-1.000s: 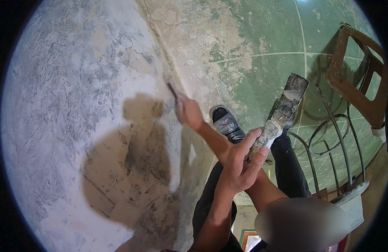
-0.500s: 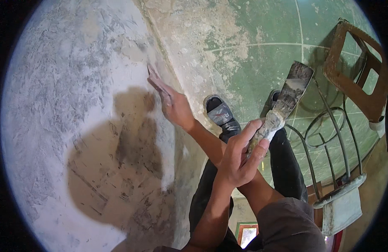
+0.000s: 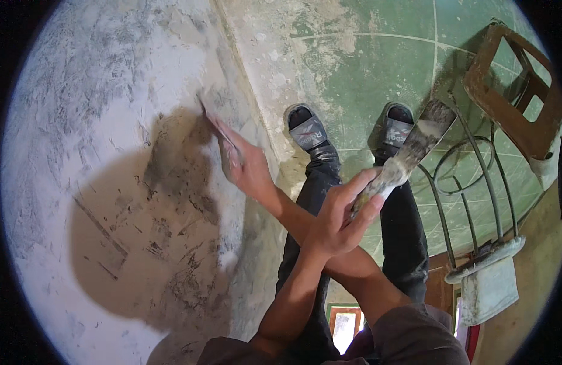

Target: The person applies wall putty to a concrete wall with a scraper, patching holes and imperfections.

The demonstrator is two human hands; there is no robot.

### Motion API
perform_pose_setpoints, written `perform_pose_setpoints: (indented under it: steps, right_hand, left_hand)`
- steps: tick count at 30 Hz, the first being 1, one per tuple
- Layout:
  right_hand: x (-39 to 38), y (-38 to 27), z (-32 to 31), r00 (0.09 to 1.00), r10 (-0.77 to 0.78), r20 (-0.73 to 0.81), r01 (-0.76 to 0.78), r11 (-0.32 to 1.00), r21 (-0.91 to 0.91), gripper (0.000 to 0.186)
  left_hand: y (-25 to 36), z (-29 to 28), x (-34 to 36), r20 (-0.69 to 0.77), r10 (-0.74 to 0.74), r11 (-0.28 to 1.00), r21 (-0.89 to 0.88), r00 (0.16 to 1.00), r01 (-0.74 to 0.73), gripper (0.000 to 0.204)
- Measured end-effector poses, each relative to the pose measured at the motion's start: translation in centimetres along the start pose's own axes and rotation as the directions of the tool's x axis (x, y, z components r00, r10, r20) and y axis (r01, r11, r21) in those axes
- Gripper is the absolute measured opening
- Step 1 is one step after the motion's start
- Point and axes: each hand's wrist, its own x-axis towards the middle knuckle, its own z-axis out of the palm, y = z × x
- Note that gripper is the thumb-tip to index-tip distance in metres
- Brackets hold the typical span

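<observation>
White-smeared wall (image 3: 126, 115), arms (image 3: 288, 298) crossed

The right hand (image 3: 247, 168) holds a flat tool (image 3: 219, 126) at the wall, fingers closed around it; contact is too blurred to tell. The left hand (image 3: 339, 224) has its fingers wrapped around a scraper (image 3: 418, 141), blade pointing forward above the green floor (image 3: 378, 67).

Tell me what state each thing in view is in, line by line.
Left hand's grip: closed around the putty knife
Putty knife: blade stained dark and pale
Right hand's grip: closed on a thin flat tool
Thin flat tool: at the wall, contact unclear
Wall: patchily coated white
Floor: blotched with pale residue
Sandals: worn on the feet
Forearms: crossed
</observation>
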Motion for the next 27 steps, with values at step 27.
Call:
perform_pose_setpoints:
  steps: [27]
  right_hand:
    - [-2.1,-13.7,2.0,0.933,0.354,0.055,-0.337,0.919,-0.208,0.047]
  left_hand:
    - [13.4,6.7,-14.7,0.06,0.133,0.953,0.267,0.989,-0.145,0.048]
